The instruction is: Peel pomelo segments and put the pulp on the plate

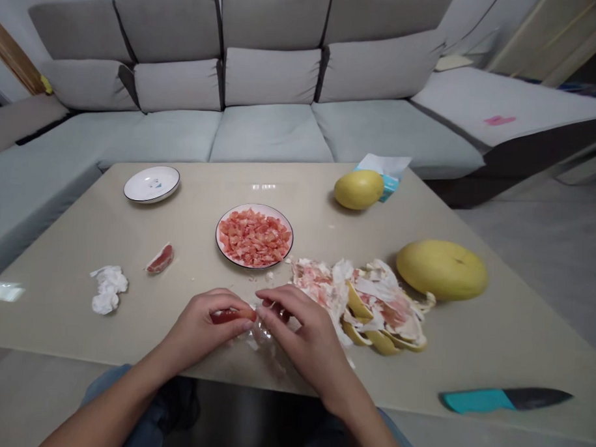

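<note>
My left hand (201, 324) is closed around a peeled red pomelo segment (225, 316), held low over the table's near edge. At the segment's right end, the fingers of my right hand (307, 328) are pinched together; what lies between them is too small to make out. Scraps of thin membrane (253, 342) lie on the table beneath both hands. Just beyond them stands a white, dark-rimmed plate (255, 267) heaped with red pomelo pulp (253, 236). To the left, a pomelo segment (160, 259) with some pale skin lies on the table.
Pomelo peel and membranes (383, 311) are piled right of my hands. Two whole pomelos (440, 269) (358, 190) sit farther right, one by a tissue pack (390, 181). A teal-handled knife (507, 399) lies near right. Crumpled tissue (108, 288) and another plate (151, 184) are left.
</note>
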The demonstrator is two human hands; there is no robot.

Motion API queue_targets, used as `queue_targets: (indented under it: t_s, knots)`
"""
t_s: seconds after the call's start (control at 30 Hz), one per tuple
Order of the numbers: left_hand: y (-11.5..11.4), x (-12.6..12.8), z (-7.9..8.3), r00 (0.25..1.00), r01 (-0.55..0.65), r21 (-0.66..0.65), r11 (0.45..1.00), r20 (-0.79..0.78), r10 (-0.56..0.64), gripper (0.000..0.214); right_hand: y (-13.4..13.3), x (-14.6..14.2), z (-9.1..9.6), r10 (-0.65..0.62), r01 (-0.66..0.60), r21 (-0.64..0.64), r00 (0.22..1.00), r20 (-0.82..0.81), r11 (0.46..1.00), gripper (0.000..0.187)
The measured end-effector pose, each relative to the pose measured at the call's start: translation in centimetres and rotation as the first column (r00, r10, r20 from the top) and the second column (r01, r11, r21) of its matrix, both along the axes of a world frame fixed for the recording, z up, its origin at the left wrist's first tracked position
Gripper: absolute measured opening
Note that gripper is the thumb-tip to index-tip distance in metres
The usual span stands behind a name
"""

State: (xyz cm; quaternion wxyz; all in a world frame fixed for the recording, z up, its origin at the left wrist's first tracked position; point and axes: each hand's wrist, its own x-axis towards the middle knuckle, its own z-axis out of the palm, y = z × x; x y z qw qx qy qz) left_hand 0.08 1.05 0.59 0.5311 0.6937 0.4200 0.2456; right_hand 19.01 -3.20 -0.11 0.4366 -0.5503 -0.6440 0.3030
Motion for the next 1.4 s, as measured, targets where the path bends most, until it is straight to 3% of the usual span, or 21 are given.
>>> queue_targets:
  t_s: [0.13, 0.3, 0.5, 0.7, 0.87, 0.93, 1.07, 1.27, 1.4]
  knots:
    - [0.1, 0.1, 0.0, 0.999, 0.021, 0.103, 0.994, -0.041, -0.017, 0.011, 0.1, -0.2, 0.4, 0.075, -0.074, 0.017, 0.995, -0.061, 0.997, 0.012]
    - [0.1, 0.1, 0.0, 0.998, 0.019, 0.109, 0.994, -0.062, -0.012, 0.013, 0.0, -0.2, 0.6, 0.11, -0.113, -0.035, 0.991, -0.073, 0.993, 0.008]
    - [0.0, 0.0, 0.0, 0.998, 0.043, 0.088, 0.995, -0.042, -0.04, 0.013, 0.0, -0.5, 0.4, 0.067, -0.106, -0.192, 0.977, -0.2, 0.976, 0.011]
    - [0.3, -0.1, 0.4, 0.999, 0.035, 0.087, 0.996, -0.025, -0.033, 0.013, 0.5, -0.6, -0.1, 0.021, -0.23, -0.335, 0.849, -0.528, 0.914, 0.027]
    - [0.5, -0.3, 0.2, 1.0, 0.001, 0.063, 0.998, 0.012, -0.001, 0.013, 1.1, -0.4, -1.1, -0.118, -0.197, -0.397, 0.756, -0.643, 0.896, 0.034]
    - [0.6, -0.4, 0.2, 1.0, -0.013, 0.048, 0.999, 0.023, 0.012, 0.014, 1.4, -0.2, -1.4, -0.143, -0.138, -0.389, 0.779, -0.611, 0.911, 0.034]
    - [1.2, -0.6, 0.1, 0.995, -0.086, 0.005, 0.996, 0.058, 0.085, 0.015, 3.2, 0.1, -1.7, -0.154, 0.045, -0.271, 0.905, -0.396, 0.961, 0.035]
    - [2.8, -1.6, -0.2, 0.961, -0.259, -0.077, 0.963, 0.079, 0.265, 0.025, 7.9, 0.2, -1.4, -0.233, 0.223, -0.088, 0.962, -0.14, 0.971, 0.028]
    - [3.0, -2.0, -0.3, 0.957, -0.268, -0.101, 0.958, 0.088, 0.277, 0.029, 8.0, 0.1, -1.5, -0.24, 0.243, -0.015, 0.965, 0.104, 0.97, 0.033]
